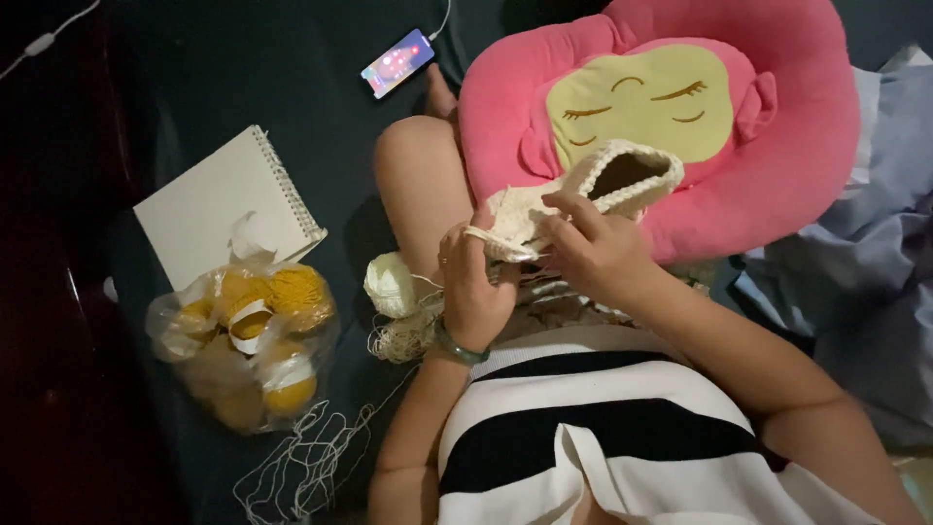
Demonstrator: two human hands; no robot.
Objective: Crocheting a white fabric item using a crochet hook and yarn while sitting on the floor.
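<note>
Your 2 hands, left hand and right hand, pinch the cream crochet piece; it extends up-right from them.

Both hands meet close together in front of the body, above the lap. The left hand has its back to the camera, fingers curled inward and thumb pressed toward the forefinger in a pinch; a green bangle circles its wrist. The right hand reaches in from the right, fingers bent and closed in a pinch, forearm bare, elbow bent
</note>
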